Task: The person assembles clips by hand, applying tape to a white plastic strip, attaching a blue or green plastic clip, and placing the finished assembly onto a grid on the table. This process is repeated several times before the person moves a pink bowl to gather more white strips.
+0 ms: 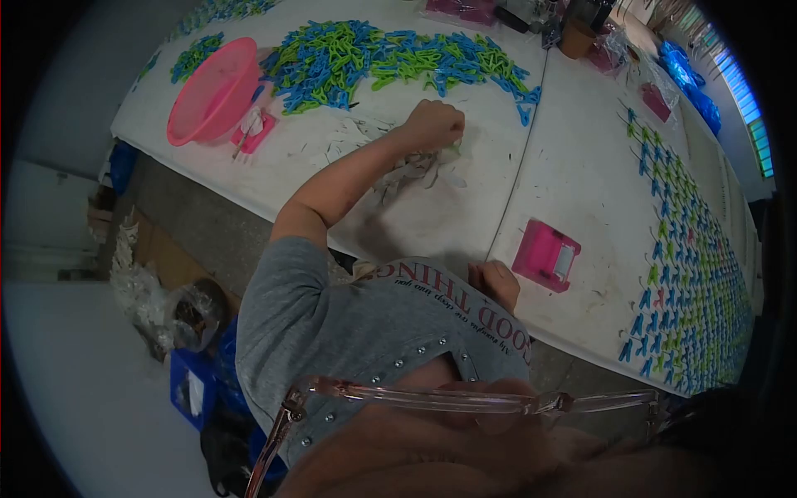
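My left hand is closed in a fist above the white table. Below it lie crumpled pale scraps, and a small pale-green bit shows by its fingers. Whatever the fingers hold is hidden. At the table's near edge, my right hand is curled closed, partly covered by my shirt; its contents cannot be seen. Just right of it sits a pink box with a whitish insert. Beyond my left hand spreads a heap of blue and green plastic clips.
A pink basin stands at the left, beside a small pink holder with a white wad and stick. Rows of blue and green clips cover the right table. A brown cup and plastic bags are at the back. A seam divides the tables.
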The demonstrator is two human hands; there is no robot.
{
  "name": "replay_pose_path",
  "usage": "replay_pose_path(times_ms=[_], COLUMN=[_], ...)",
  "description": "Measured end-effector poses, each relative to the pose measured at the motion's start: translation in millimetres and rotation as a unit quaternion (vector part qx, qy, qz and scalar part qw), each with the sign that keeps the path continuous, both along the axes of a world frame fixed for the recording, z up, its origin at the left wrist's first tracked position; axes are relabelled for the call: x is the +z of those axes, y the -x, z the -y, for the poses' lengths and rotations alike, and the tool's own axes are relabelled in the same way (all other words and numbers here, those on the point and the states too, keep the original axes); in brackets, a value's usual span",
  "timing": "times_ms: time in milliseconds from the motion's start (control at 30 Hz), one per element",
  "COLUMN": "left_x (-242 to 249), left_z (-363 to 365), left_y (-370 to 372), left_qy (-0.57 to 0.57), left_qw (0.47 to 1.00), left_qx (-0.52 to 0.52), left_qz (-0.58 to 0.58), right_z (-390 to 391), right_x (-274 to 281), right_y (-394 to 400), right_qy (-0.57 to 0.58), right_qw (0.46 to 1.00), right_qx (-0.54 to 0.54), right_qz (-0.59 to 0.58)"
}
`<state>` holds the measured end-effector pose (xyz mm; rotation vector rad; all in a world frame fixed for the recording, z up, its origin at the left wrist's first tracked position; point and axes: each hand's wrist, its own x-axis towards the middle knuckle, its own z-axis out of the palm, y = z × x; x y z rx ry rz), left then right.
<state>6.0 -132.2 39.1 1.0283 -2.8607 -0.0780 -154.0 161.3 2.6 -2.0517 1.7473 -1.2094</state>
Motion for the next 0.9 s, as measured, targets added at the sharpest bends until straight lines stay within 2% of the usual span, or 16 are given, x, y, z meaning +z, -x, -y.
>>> replay_pose_path(times_ms=[33,67,133,200,267,333,400,467,533,567,633,733,900], left_x=[8,12,12,13,30,16,-8,-52,-44,-46,-48,-40,-55], left_z=[7,15,39,68,64,58,26,-6,-66,-86,-117,-138,-124], left_y=[-6,-14,-37,-75,-111,-160,-203,-252,-252,-251,-247,-207,-139], left_qy=[-0.121,-0.235,-0.258,-0.267,-0.180,-0.202,-0.172,-0.059,-0.135,-0.137,-0.058,-0.026,-0.014], left_qw=[0.978,0.914,0.820,0.721,0.731,0.776,0.859,0.939,0.923,0.923,0.969,0.974,0.964], left_qx=[0.065,0.128,0.136,0.194,0.278,0.288,0.249,0.175,0.212,0.211,0.199,0.213,0.242], left_qz=[-0.155,-0.305,-0.492,-0.610,-0.597,-0.523,-0.412,-0.290,-0.290,-0.289,-0.132,-0.075,-0.109], right_z=[0,0,2,2,0,1,0,1,2,3,4,5,3], right_x=[-1,-2,-3,-4,-3,-2,-2,1,1,0,0,4,2], right_y=[0,1,2,2,2,2,2,1,2,2,2,2,3], right_qy=[0.000,-0.005,-0.010,0.003,0.004,0.013,0.004,0.011,0.015,0.021,0.022,0.018,0.005], right_qw=[1.000,1.000,1.000,1.000,1.000,1.000,1.000,1.000,0.999,0.999,0.999,0.998,0.999], right_qx=[0.003,0.006,0.012,0.018,0.016,0.008,0.008,0.005,0.006,0.013,0.024,0.045,0.039], right_qz=[0.003,-0.003,-0.007,-0.010,-0.001,0.012,0.020,0.028,0.033,0.036,0.038,0.032,-0.017])
